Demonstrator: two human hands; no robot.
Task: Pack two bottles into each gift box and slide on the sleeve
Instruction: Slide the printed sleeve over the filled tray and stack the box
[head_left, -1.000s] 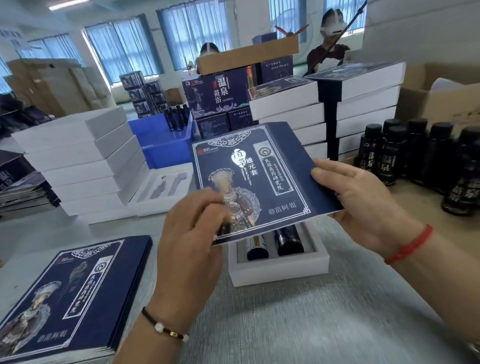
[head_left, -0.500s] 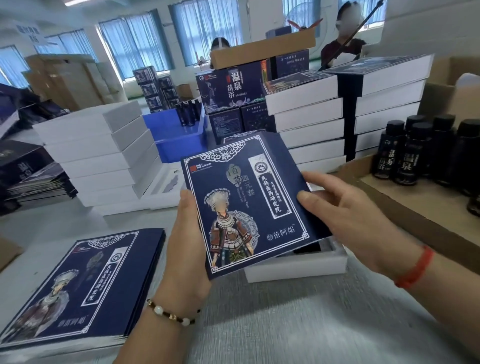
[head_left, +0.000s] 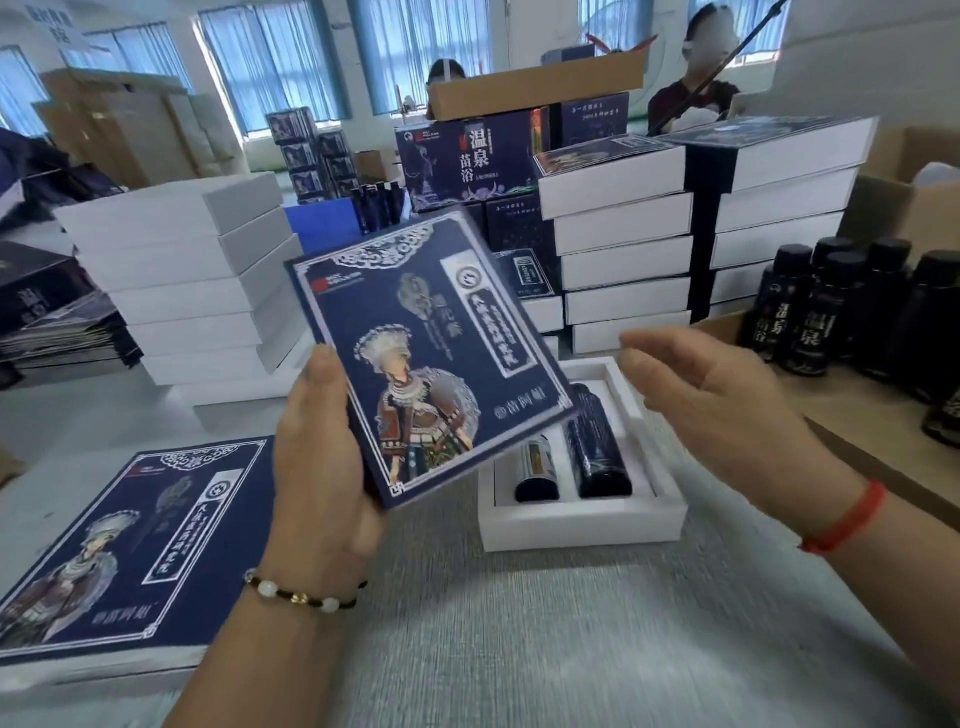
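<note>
My left hand (head_left: 317, 457) grips a dark blue printed sleeve (head_left: 431, 358) by its left edge and holds it tilted above the table. Behind and below the sleeve lies an open white gift box (head_left: 582, 525) with two dark bottles (head_left: 597, 452) side by side in its tray. The sleeve hides the box's far left part. My right hand (head_left: 711, 410) hovers to the right of the sleeve, above the box's right rim, fingers extended and holding nothing.
A pile of flat blue sleeves (head_left: 130, 556) lies at the front left. Stacks of white boxes (head_left: 192, 280) stand at the left, and more white boxes (head_left: 623, 260) behind. A cardboard tray with several dark bottles (head_left: 831, 312) is at the right. Two people stand at the back.
My right hand has let go of the sleeve's right edge and moved off to the right. The sleeve has shifted left and up, uncovering the two bottles in the box.
</note>
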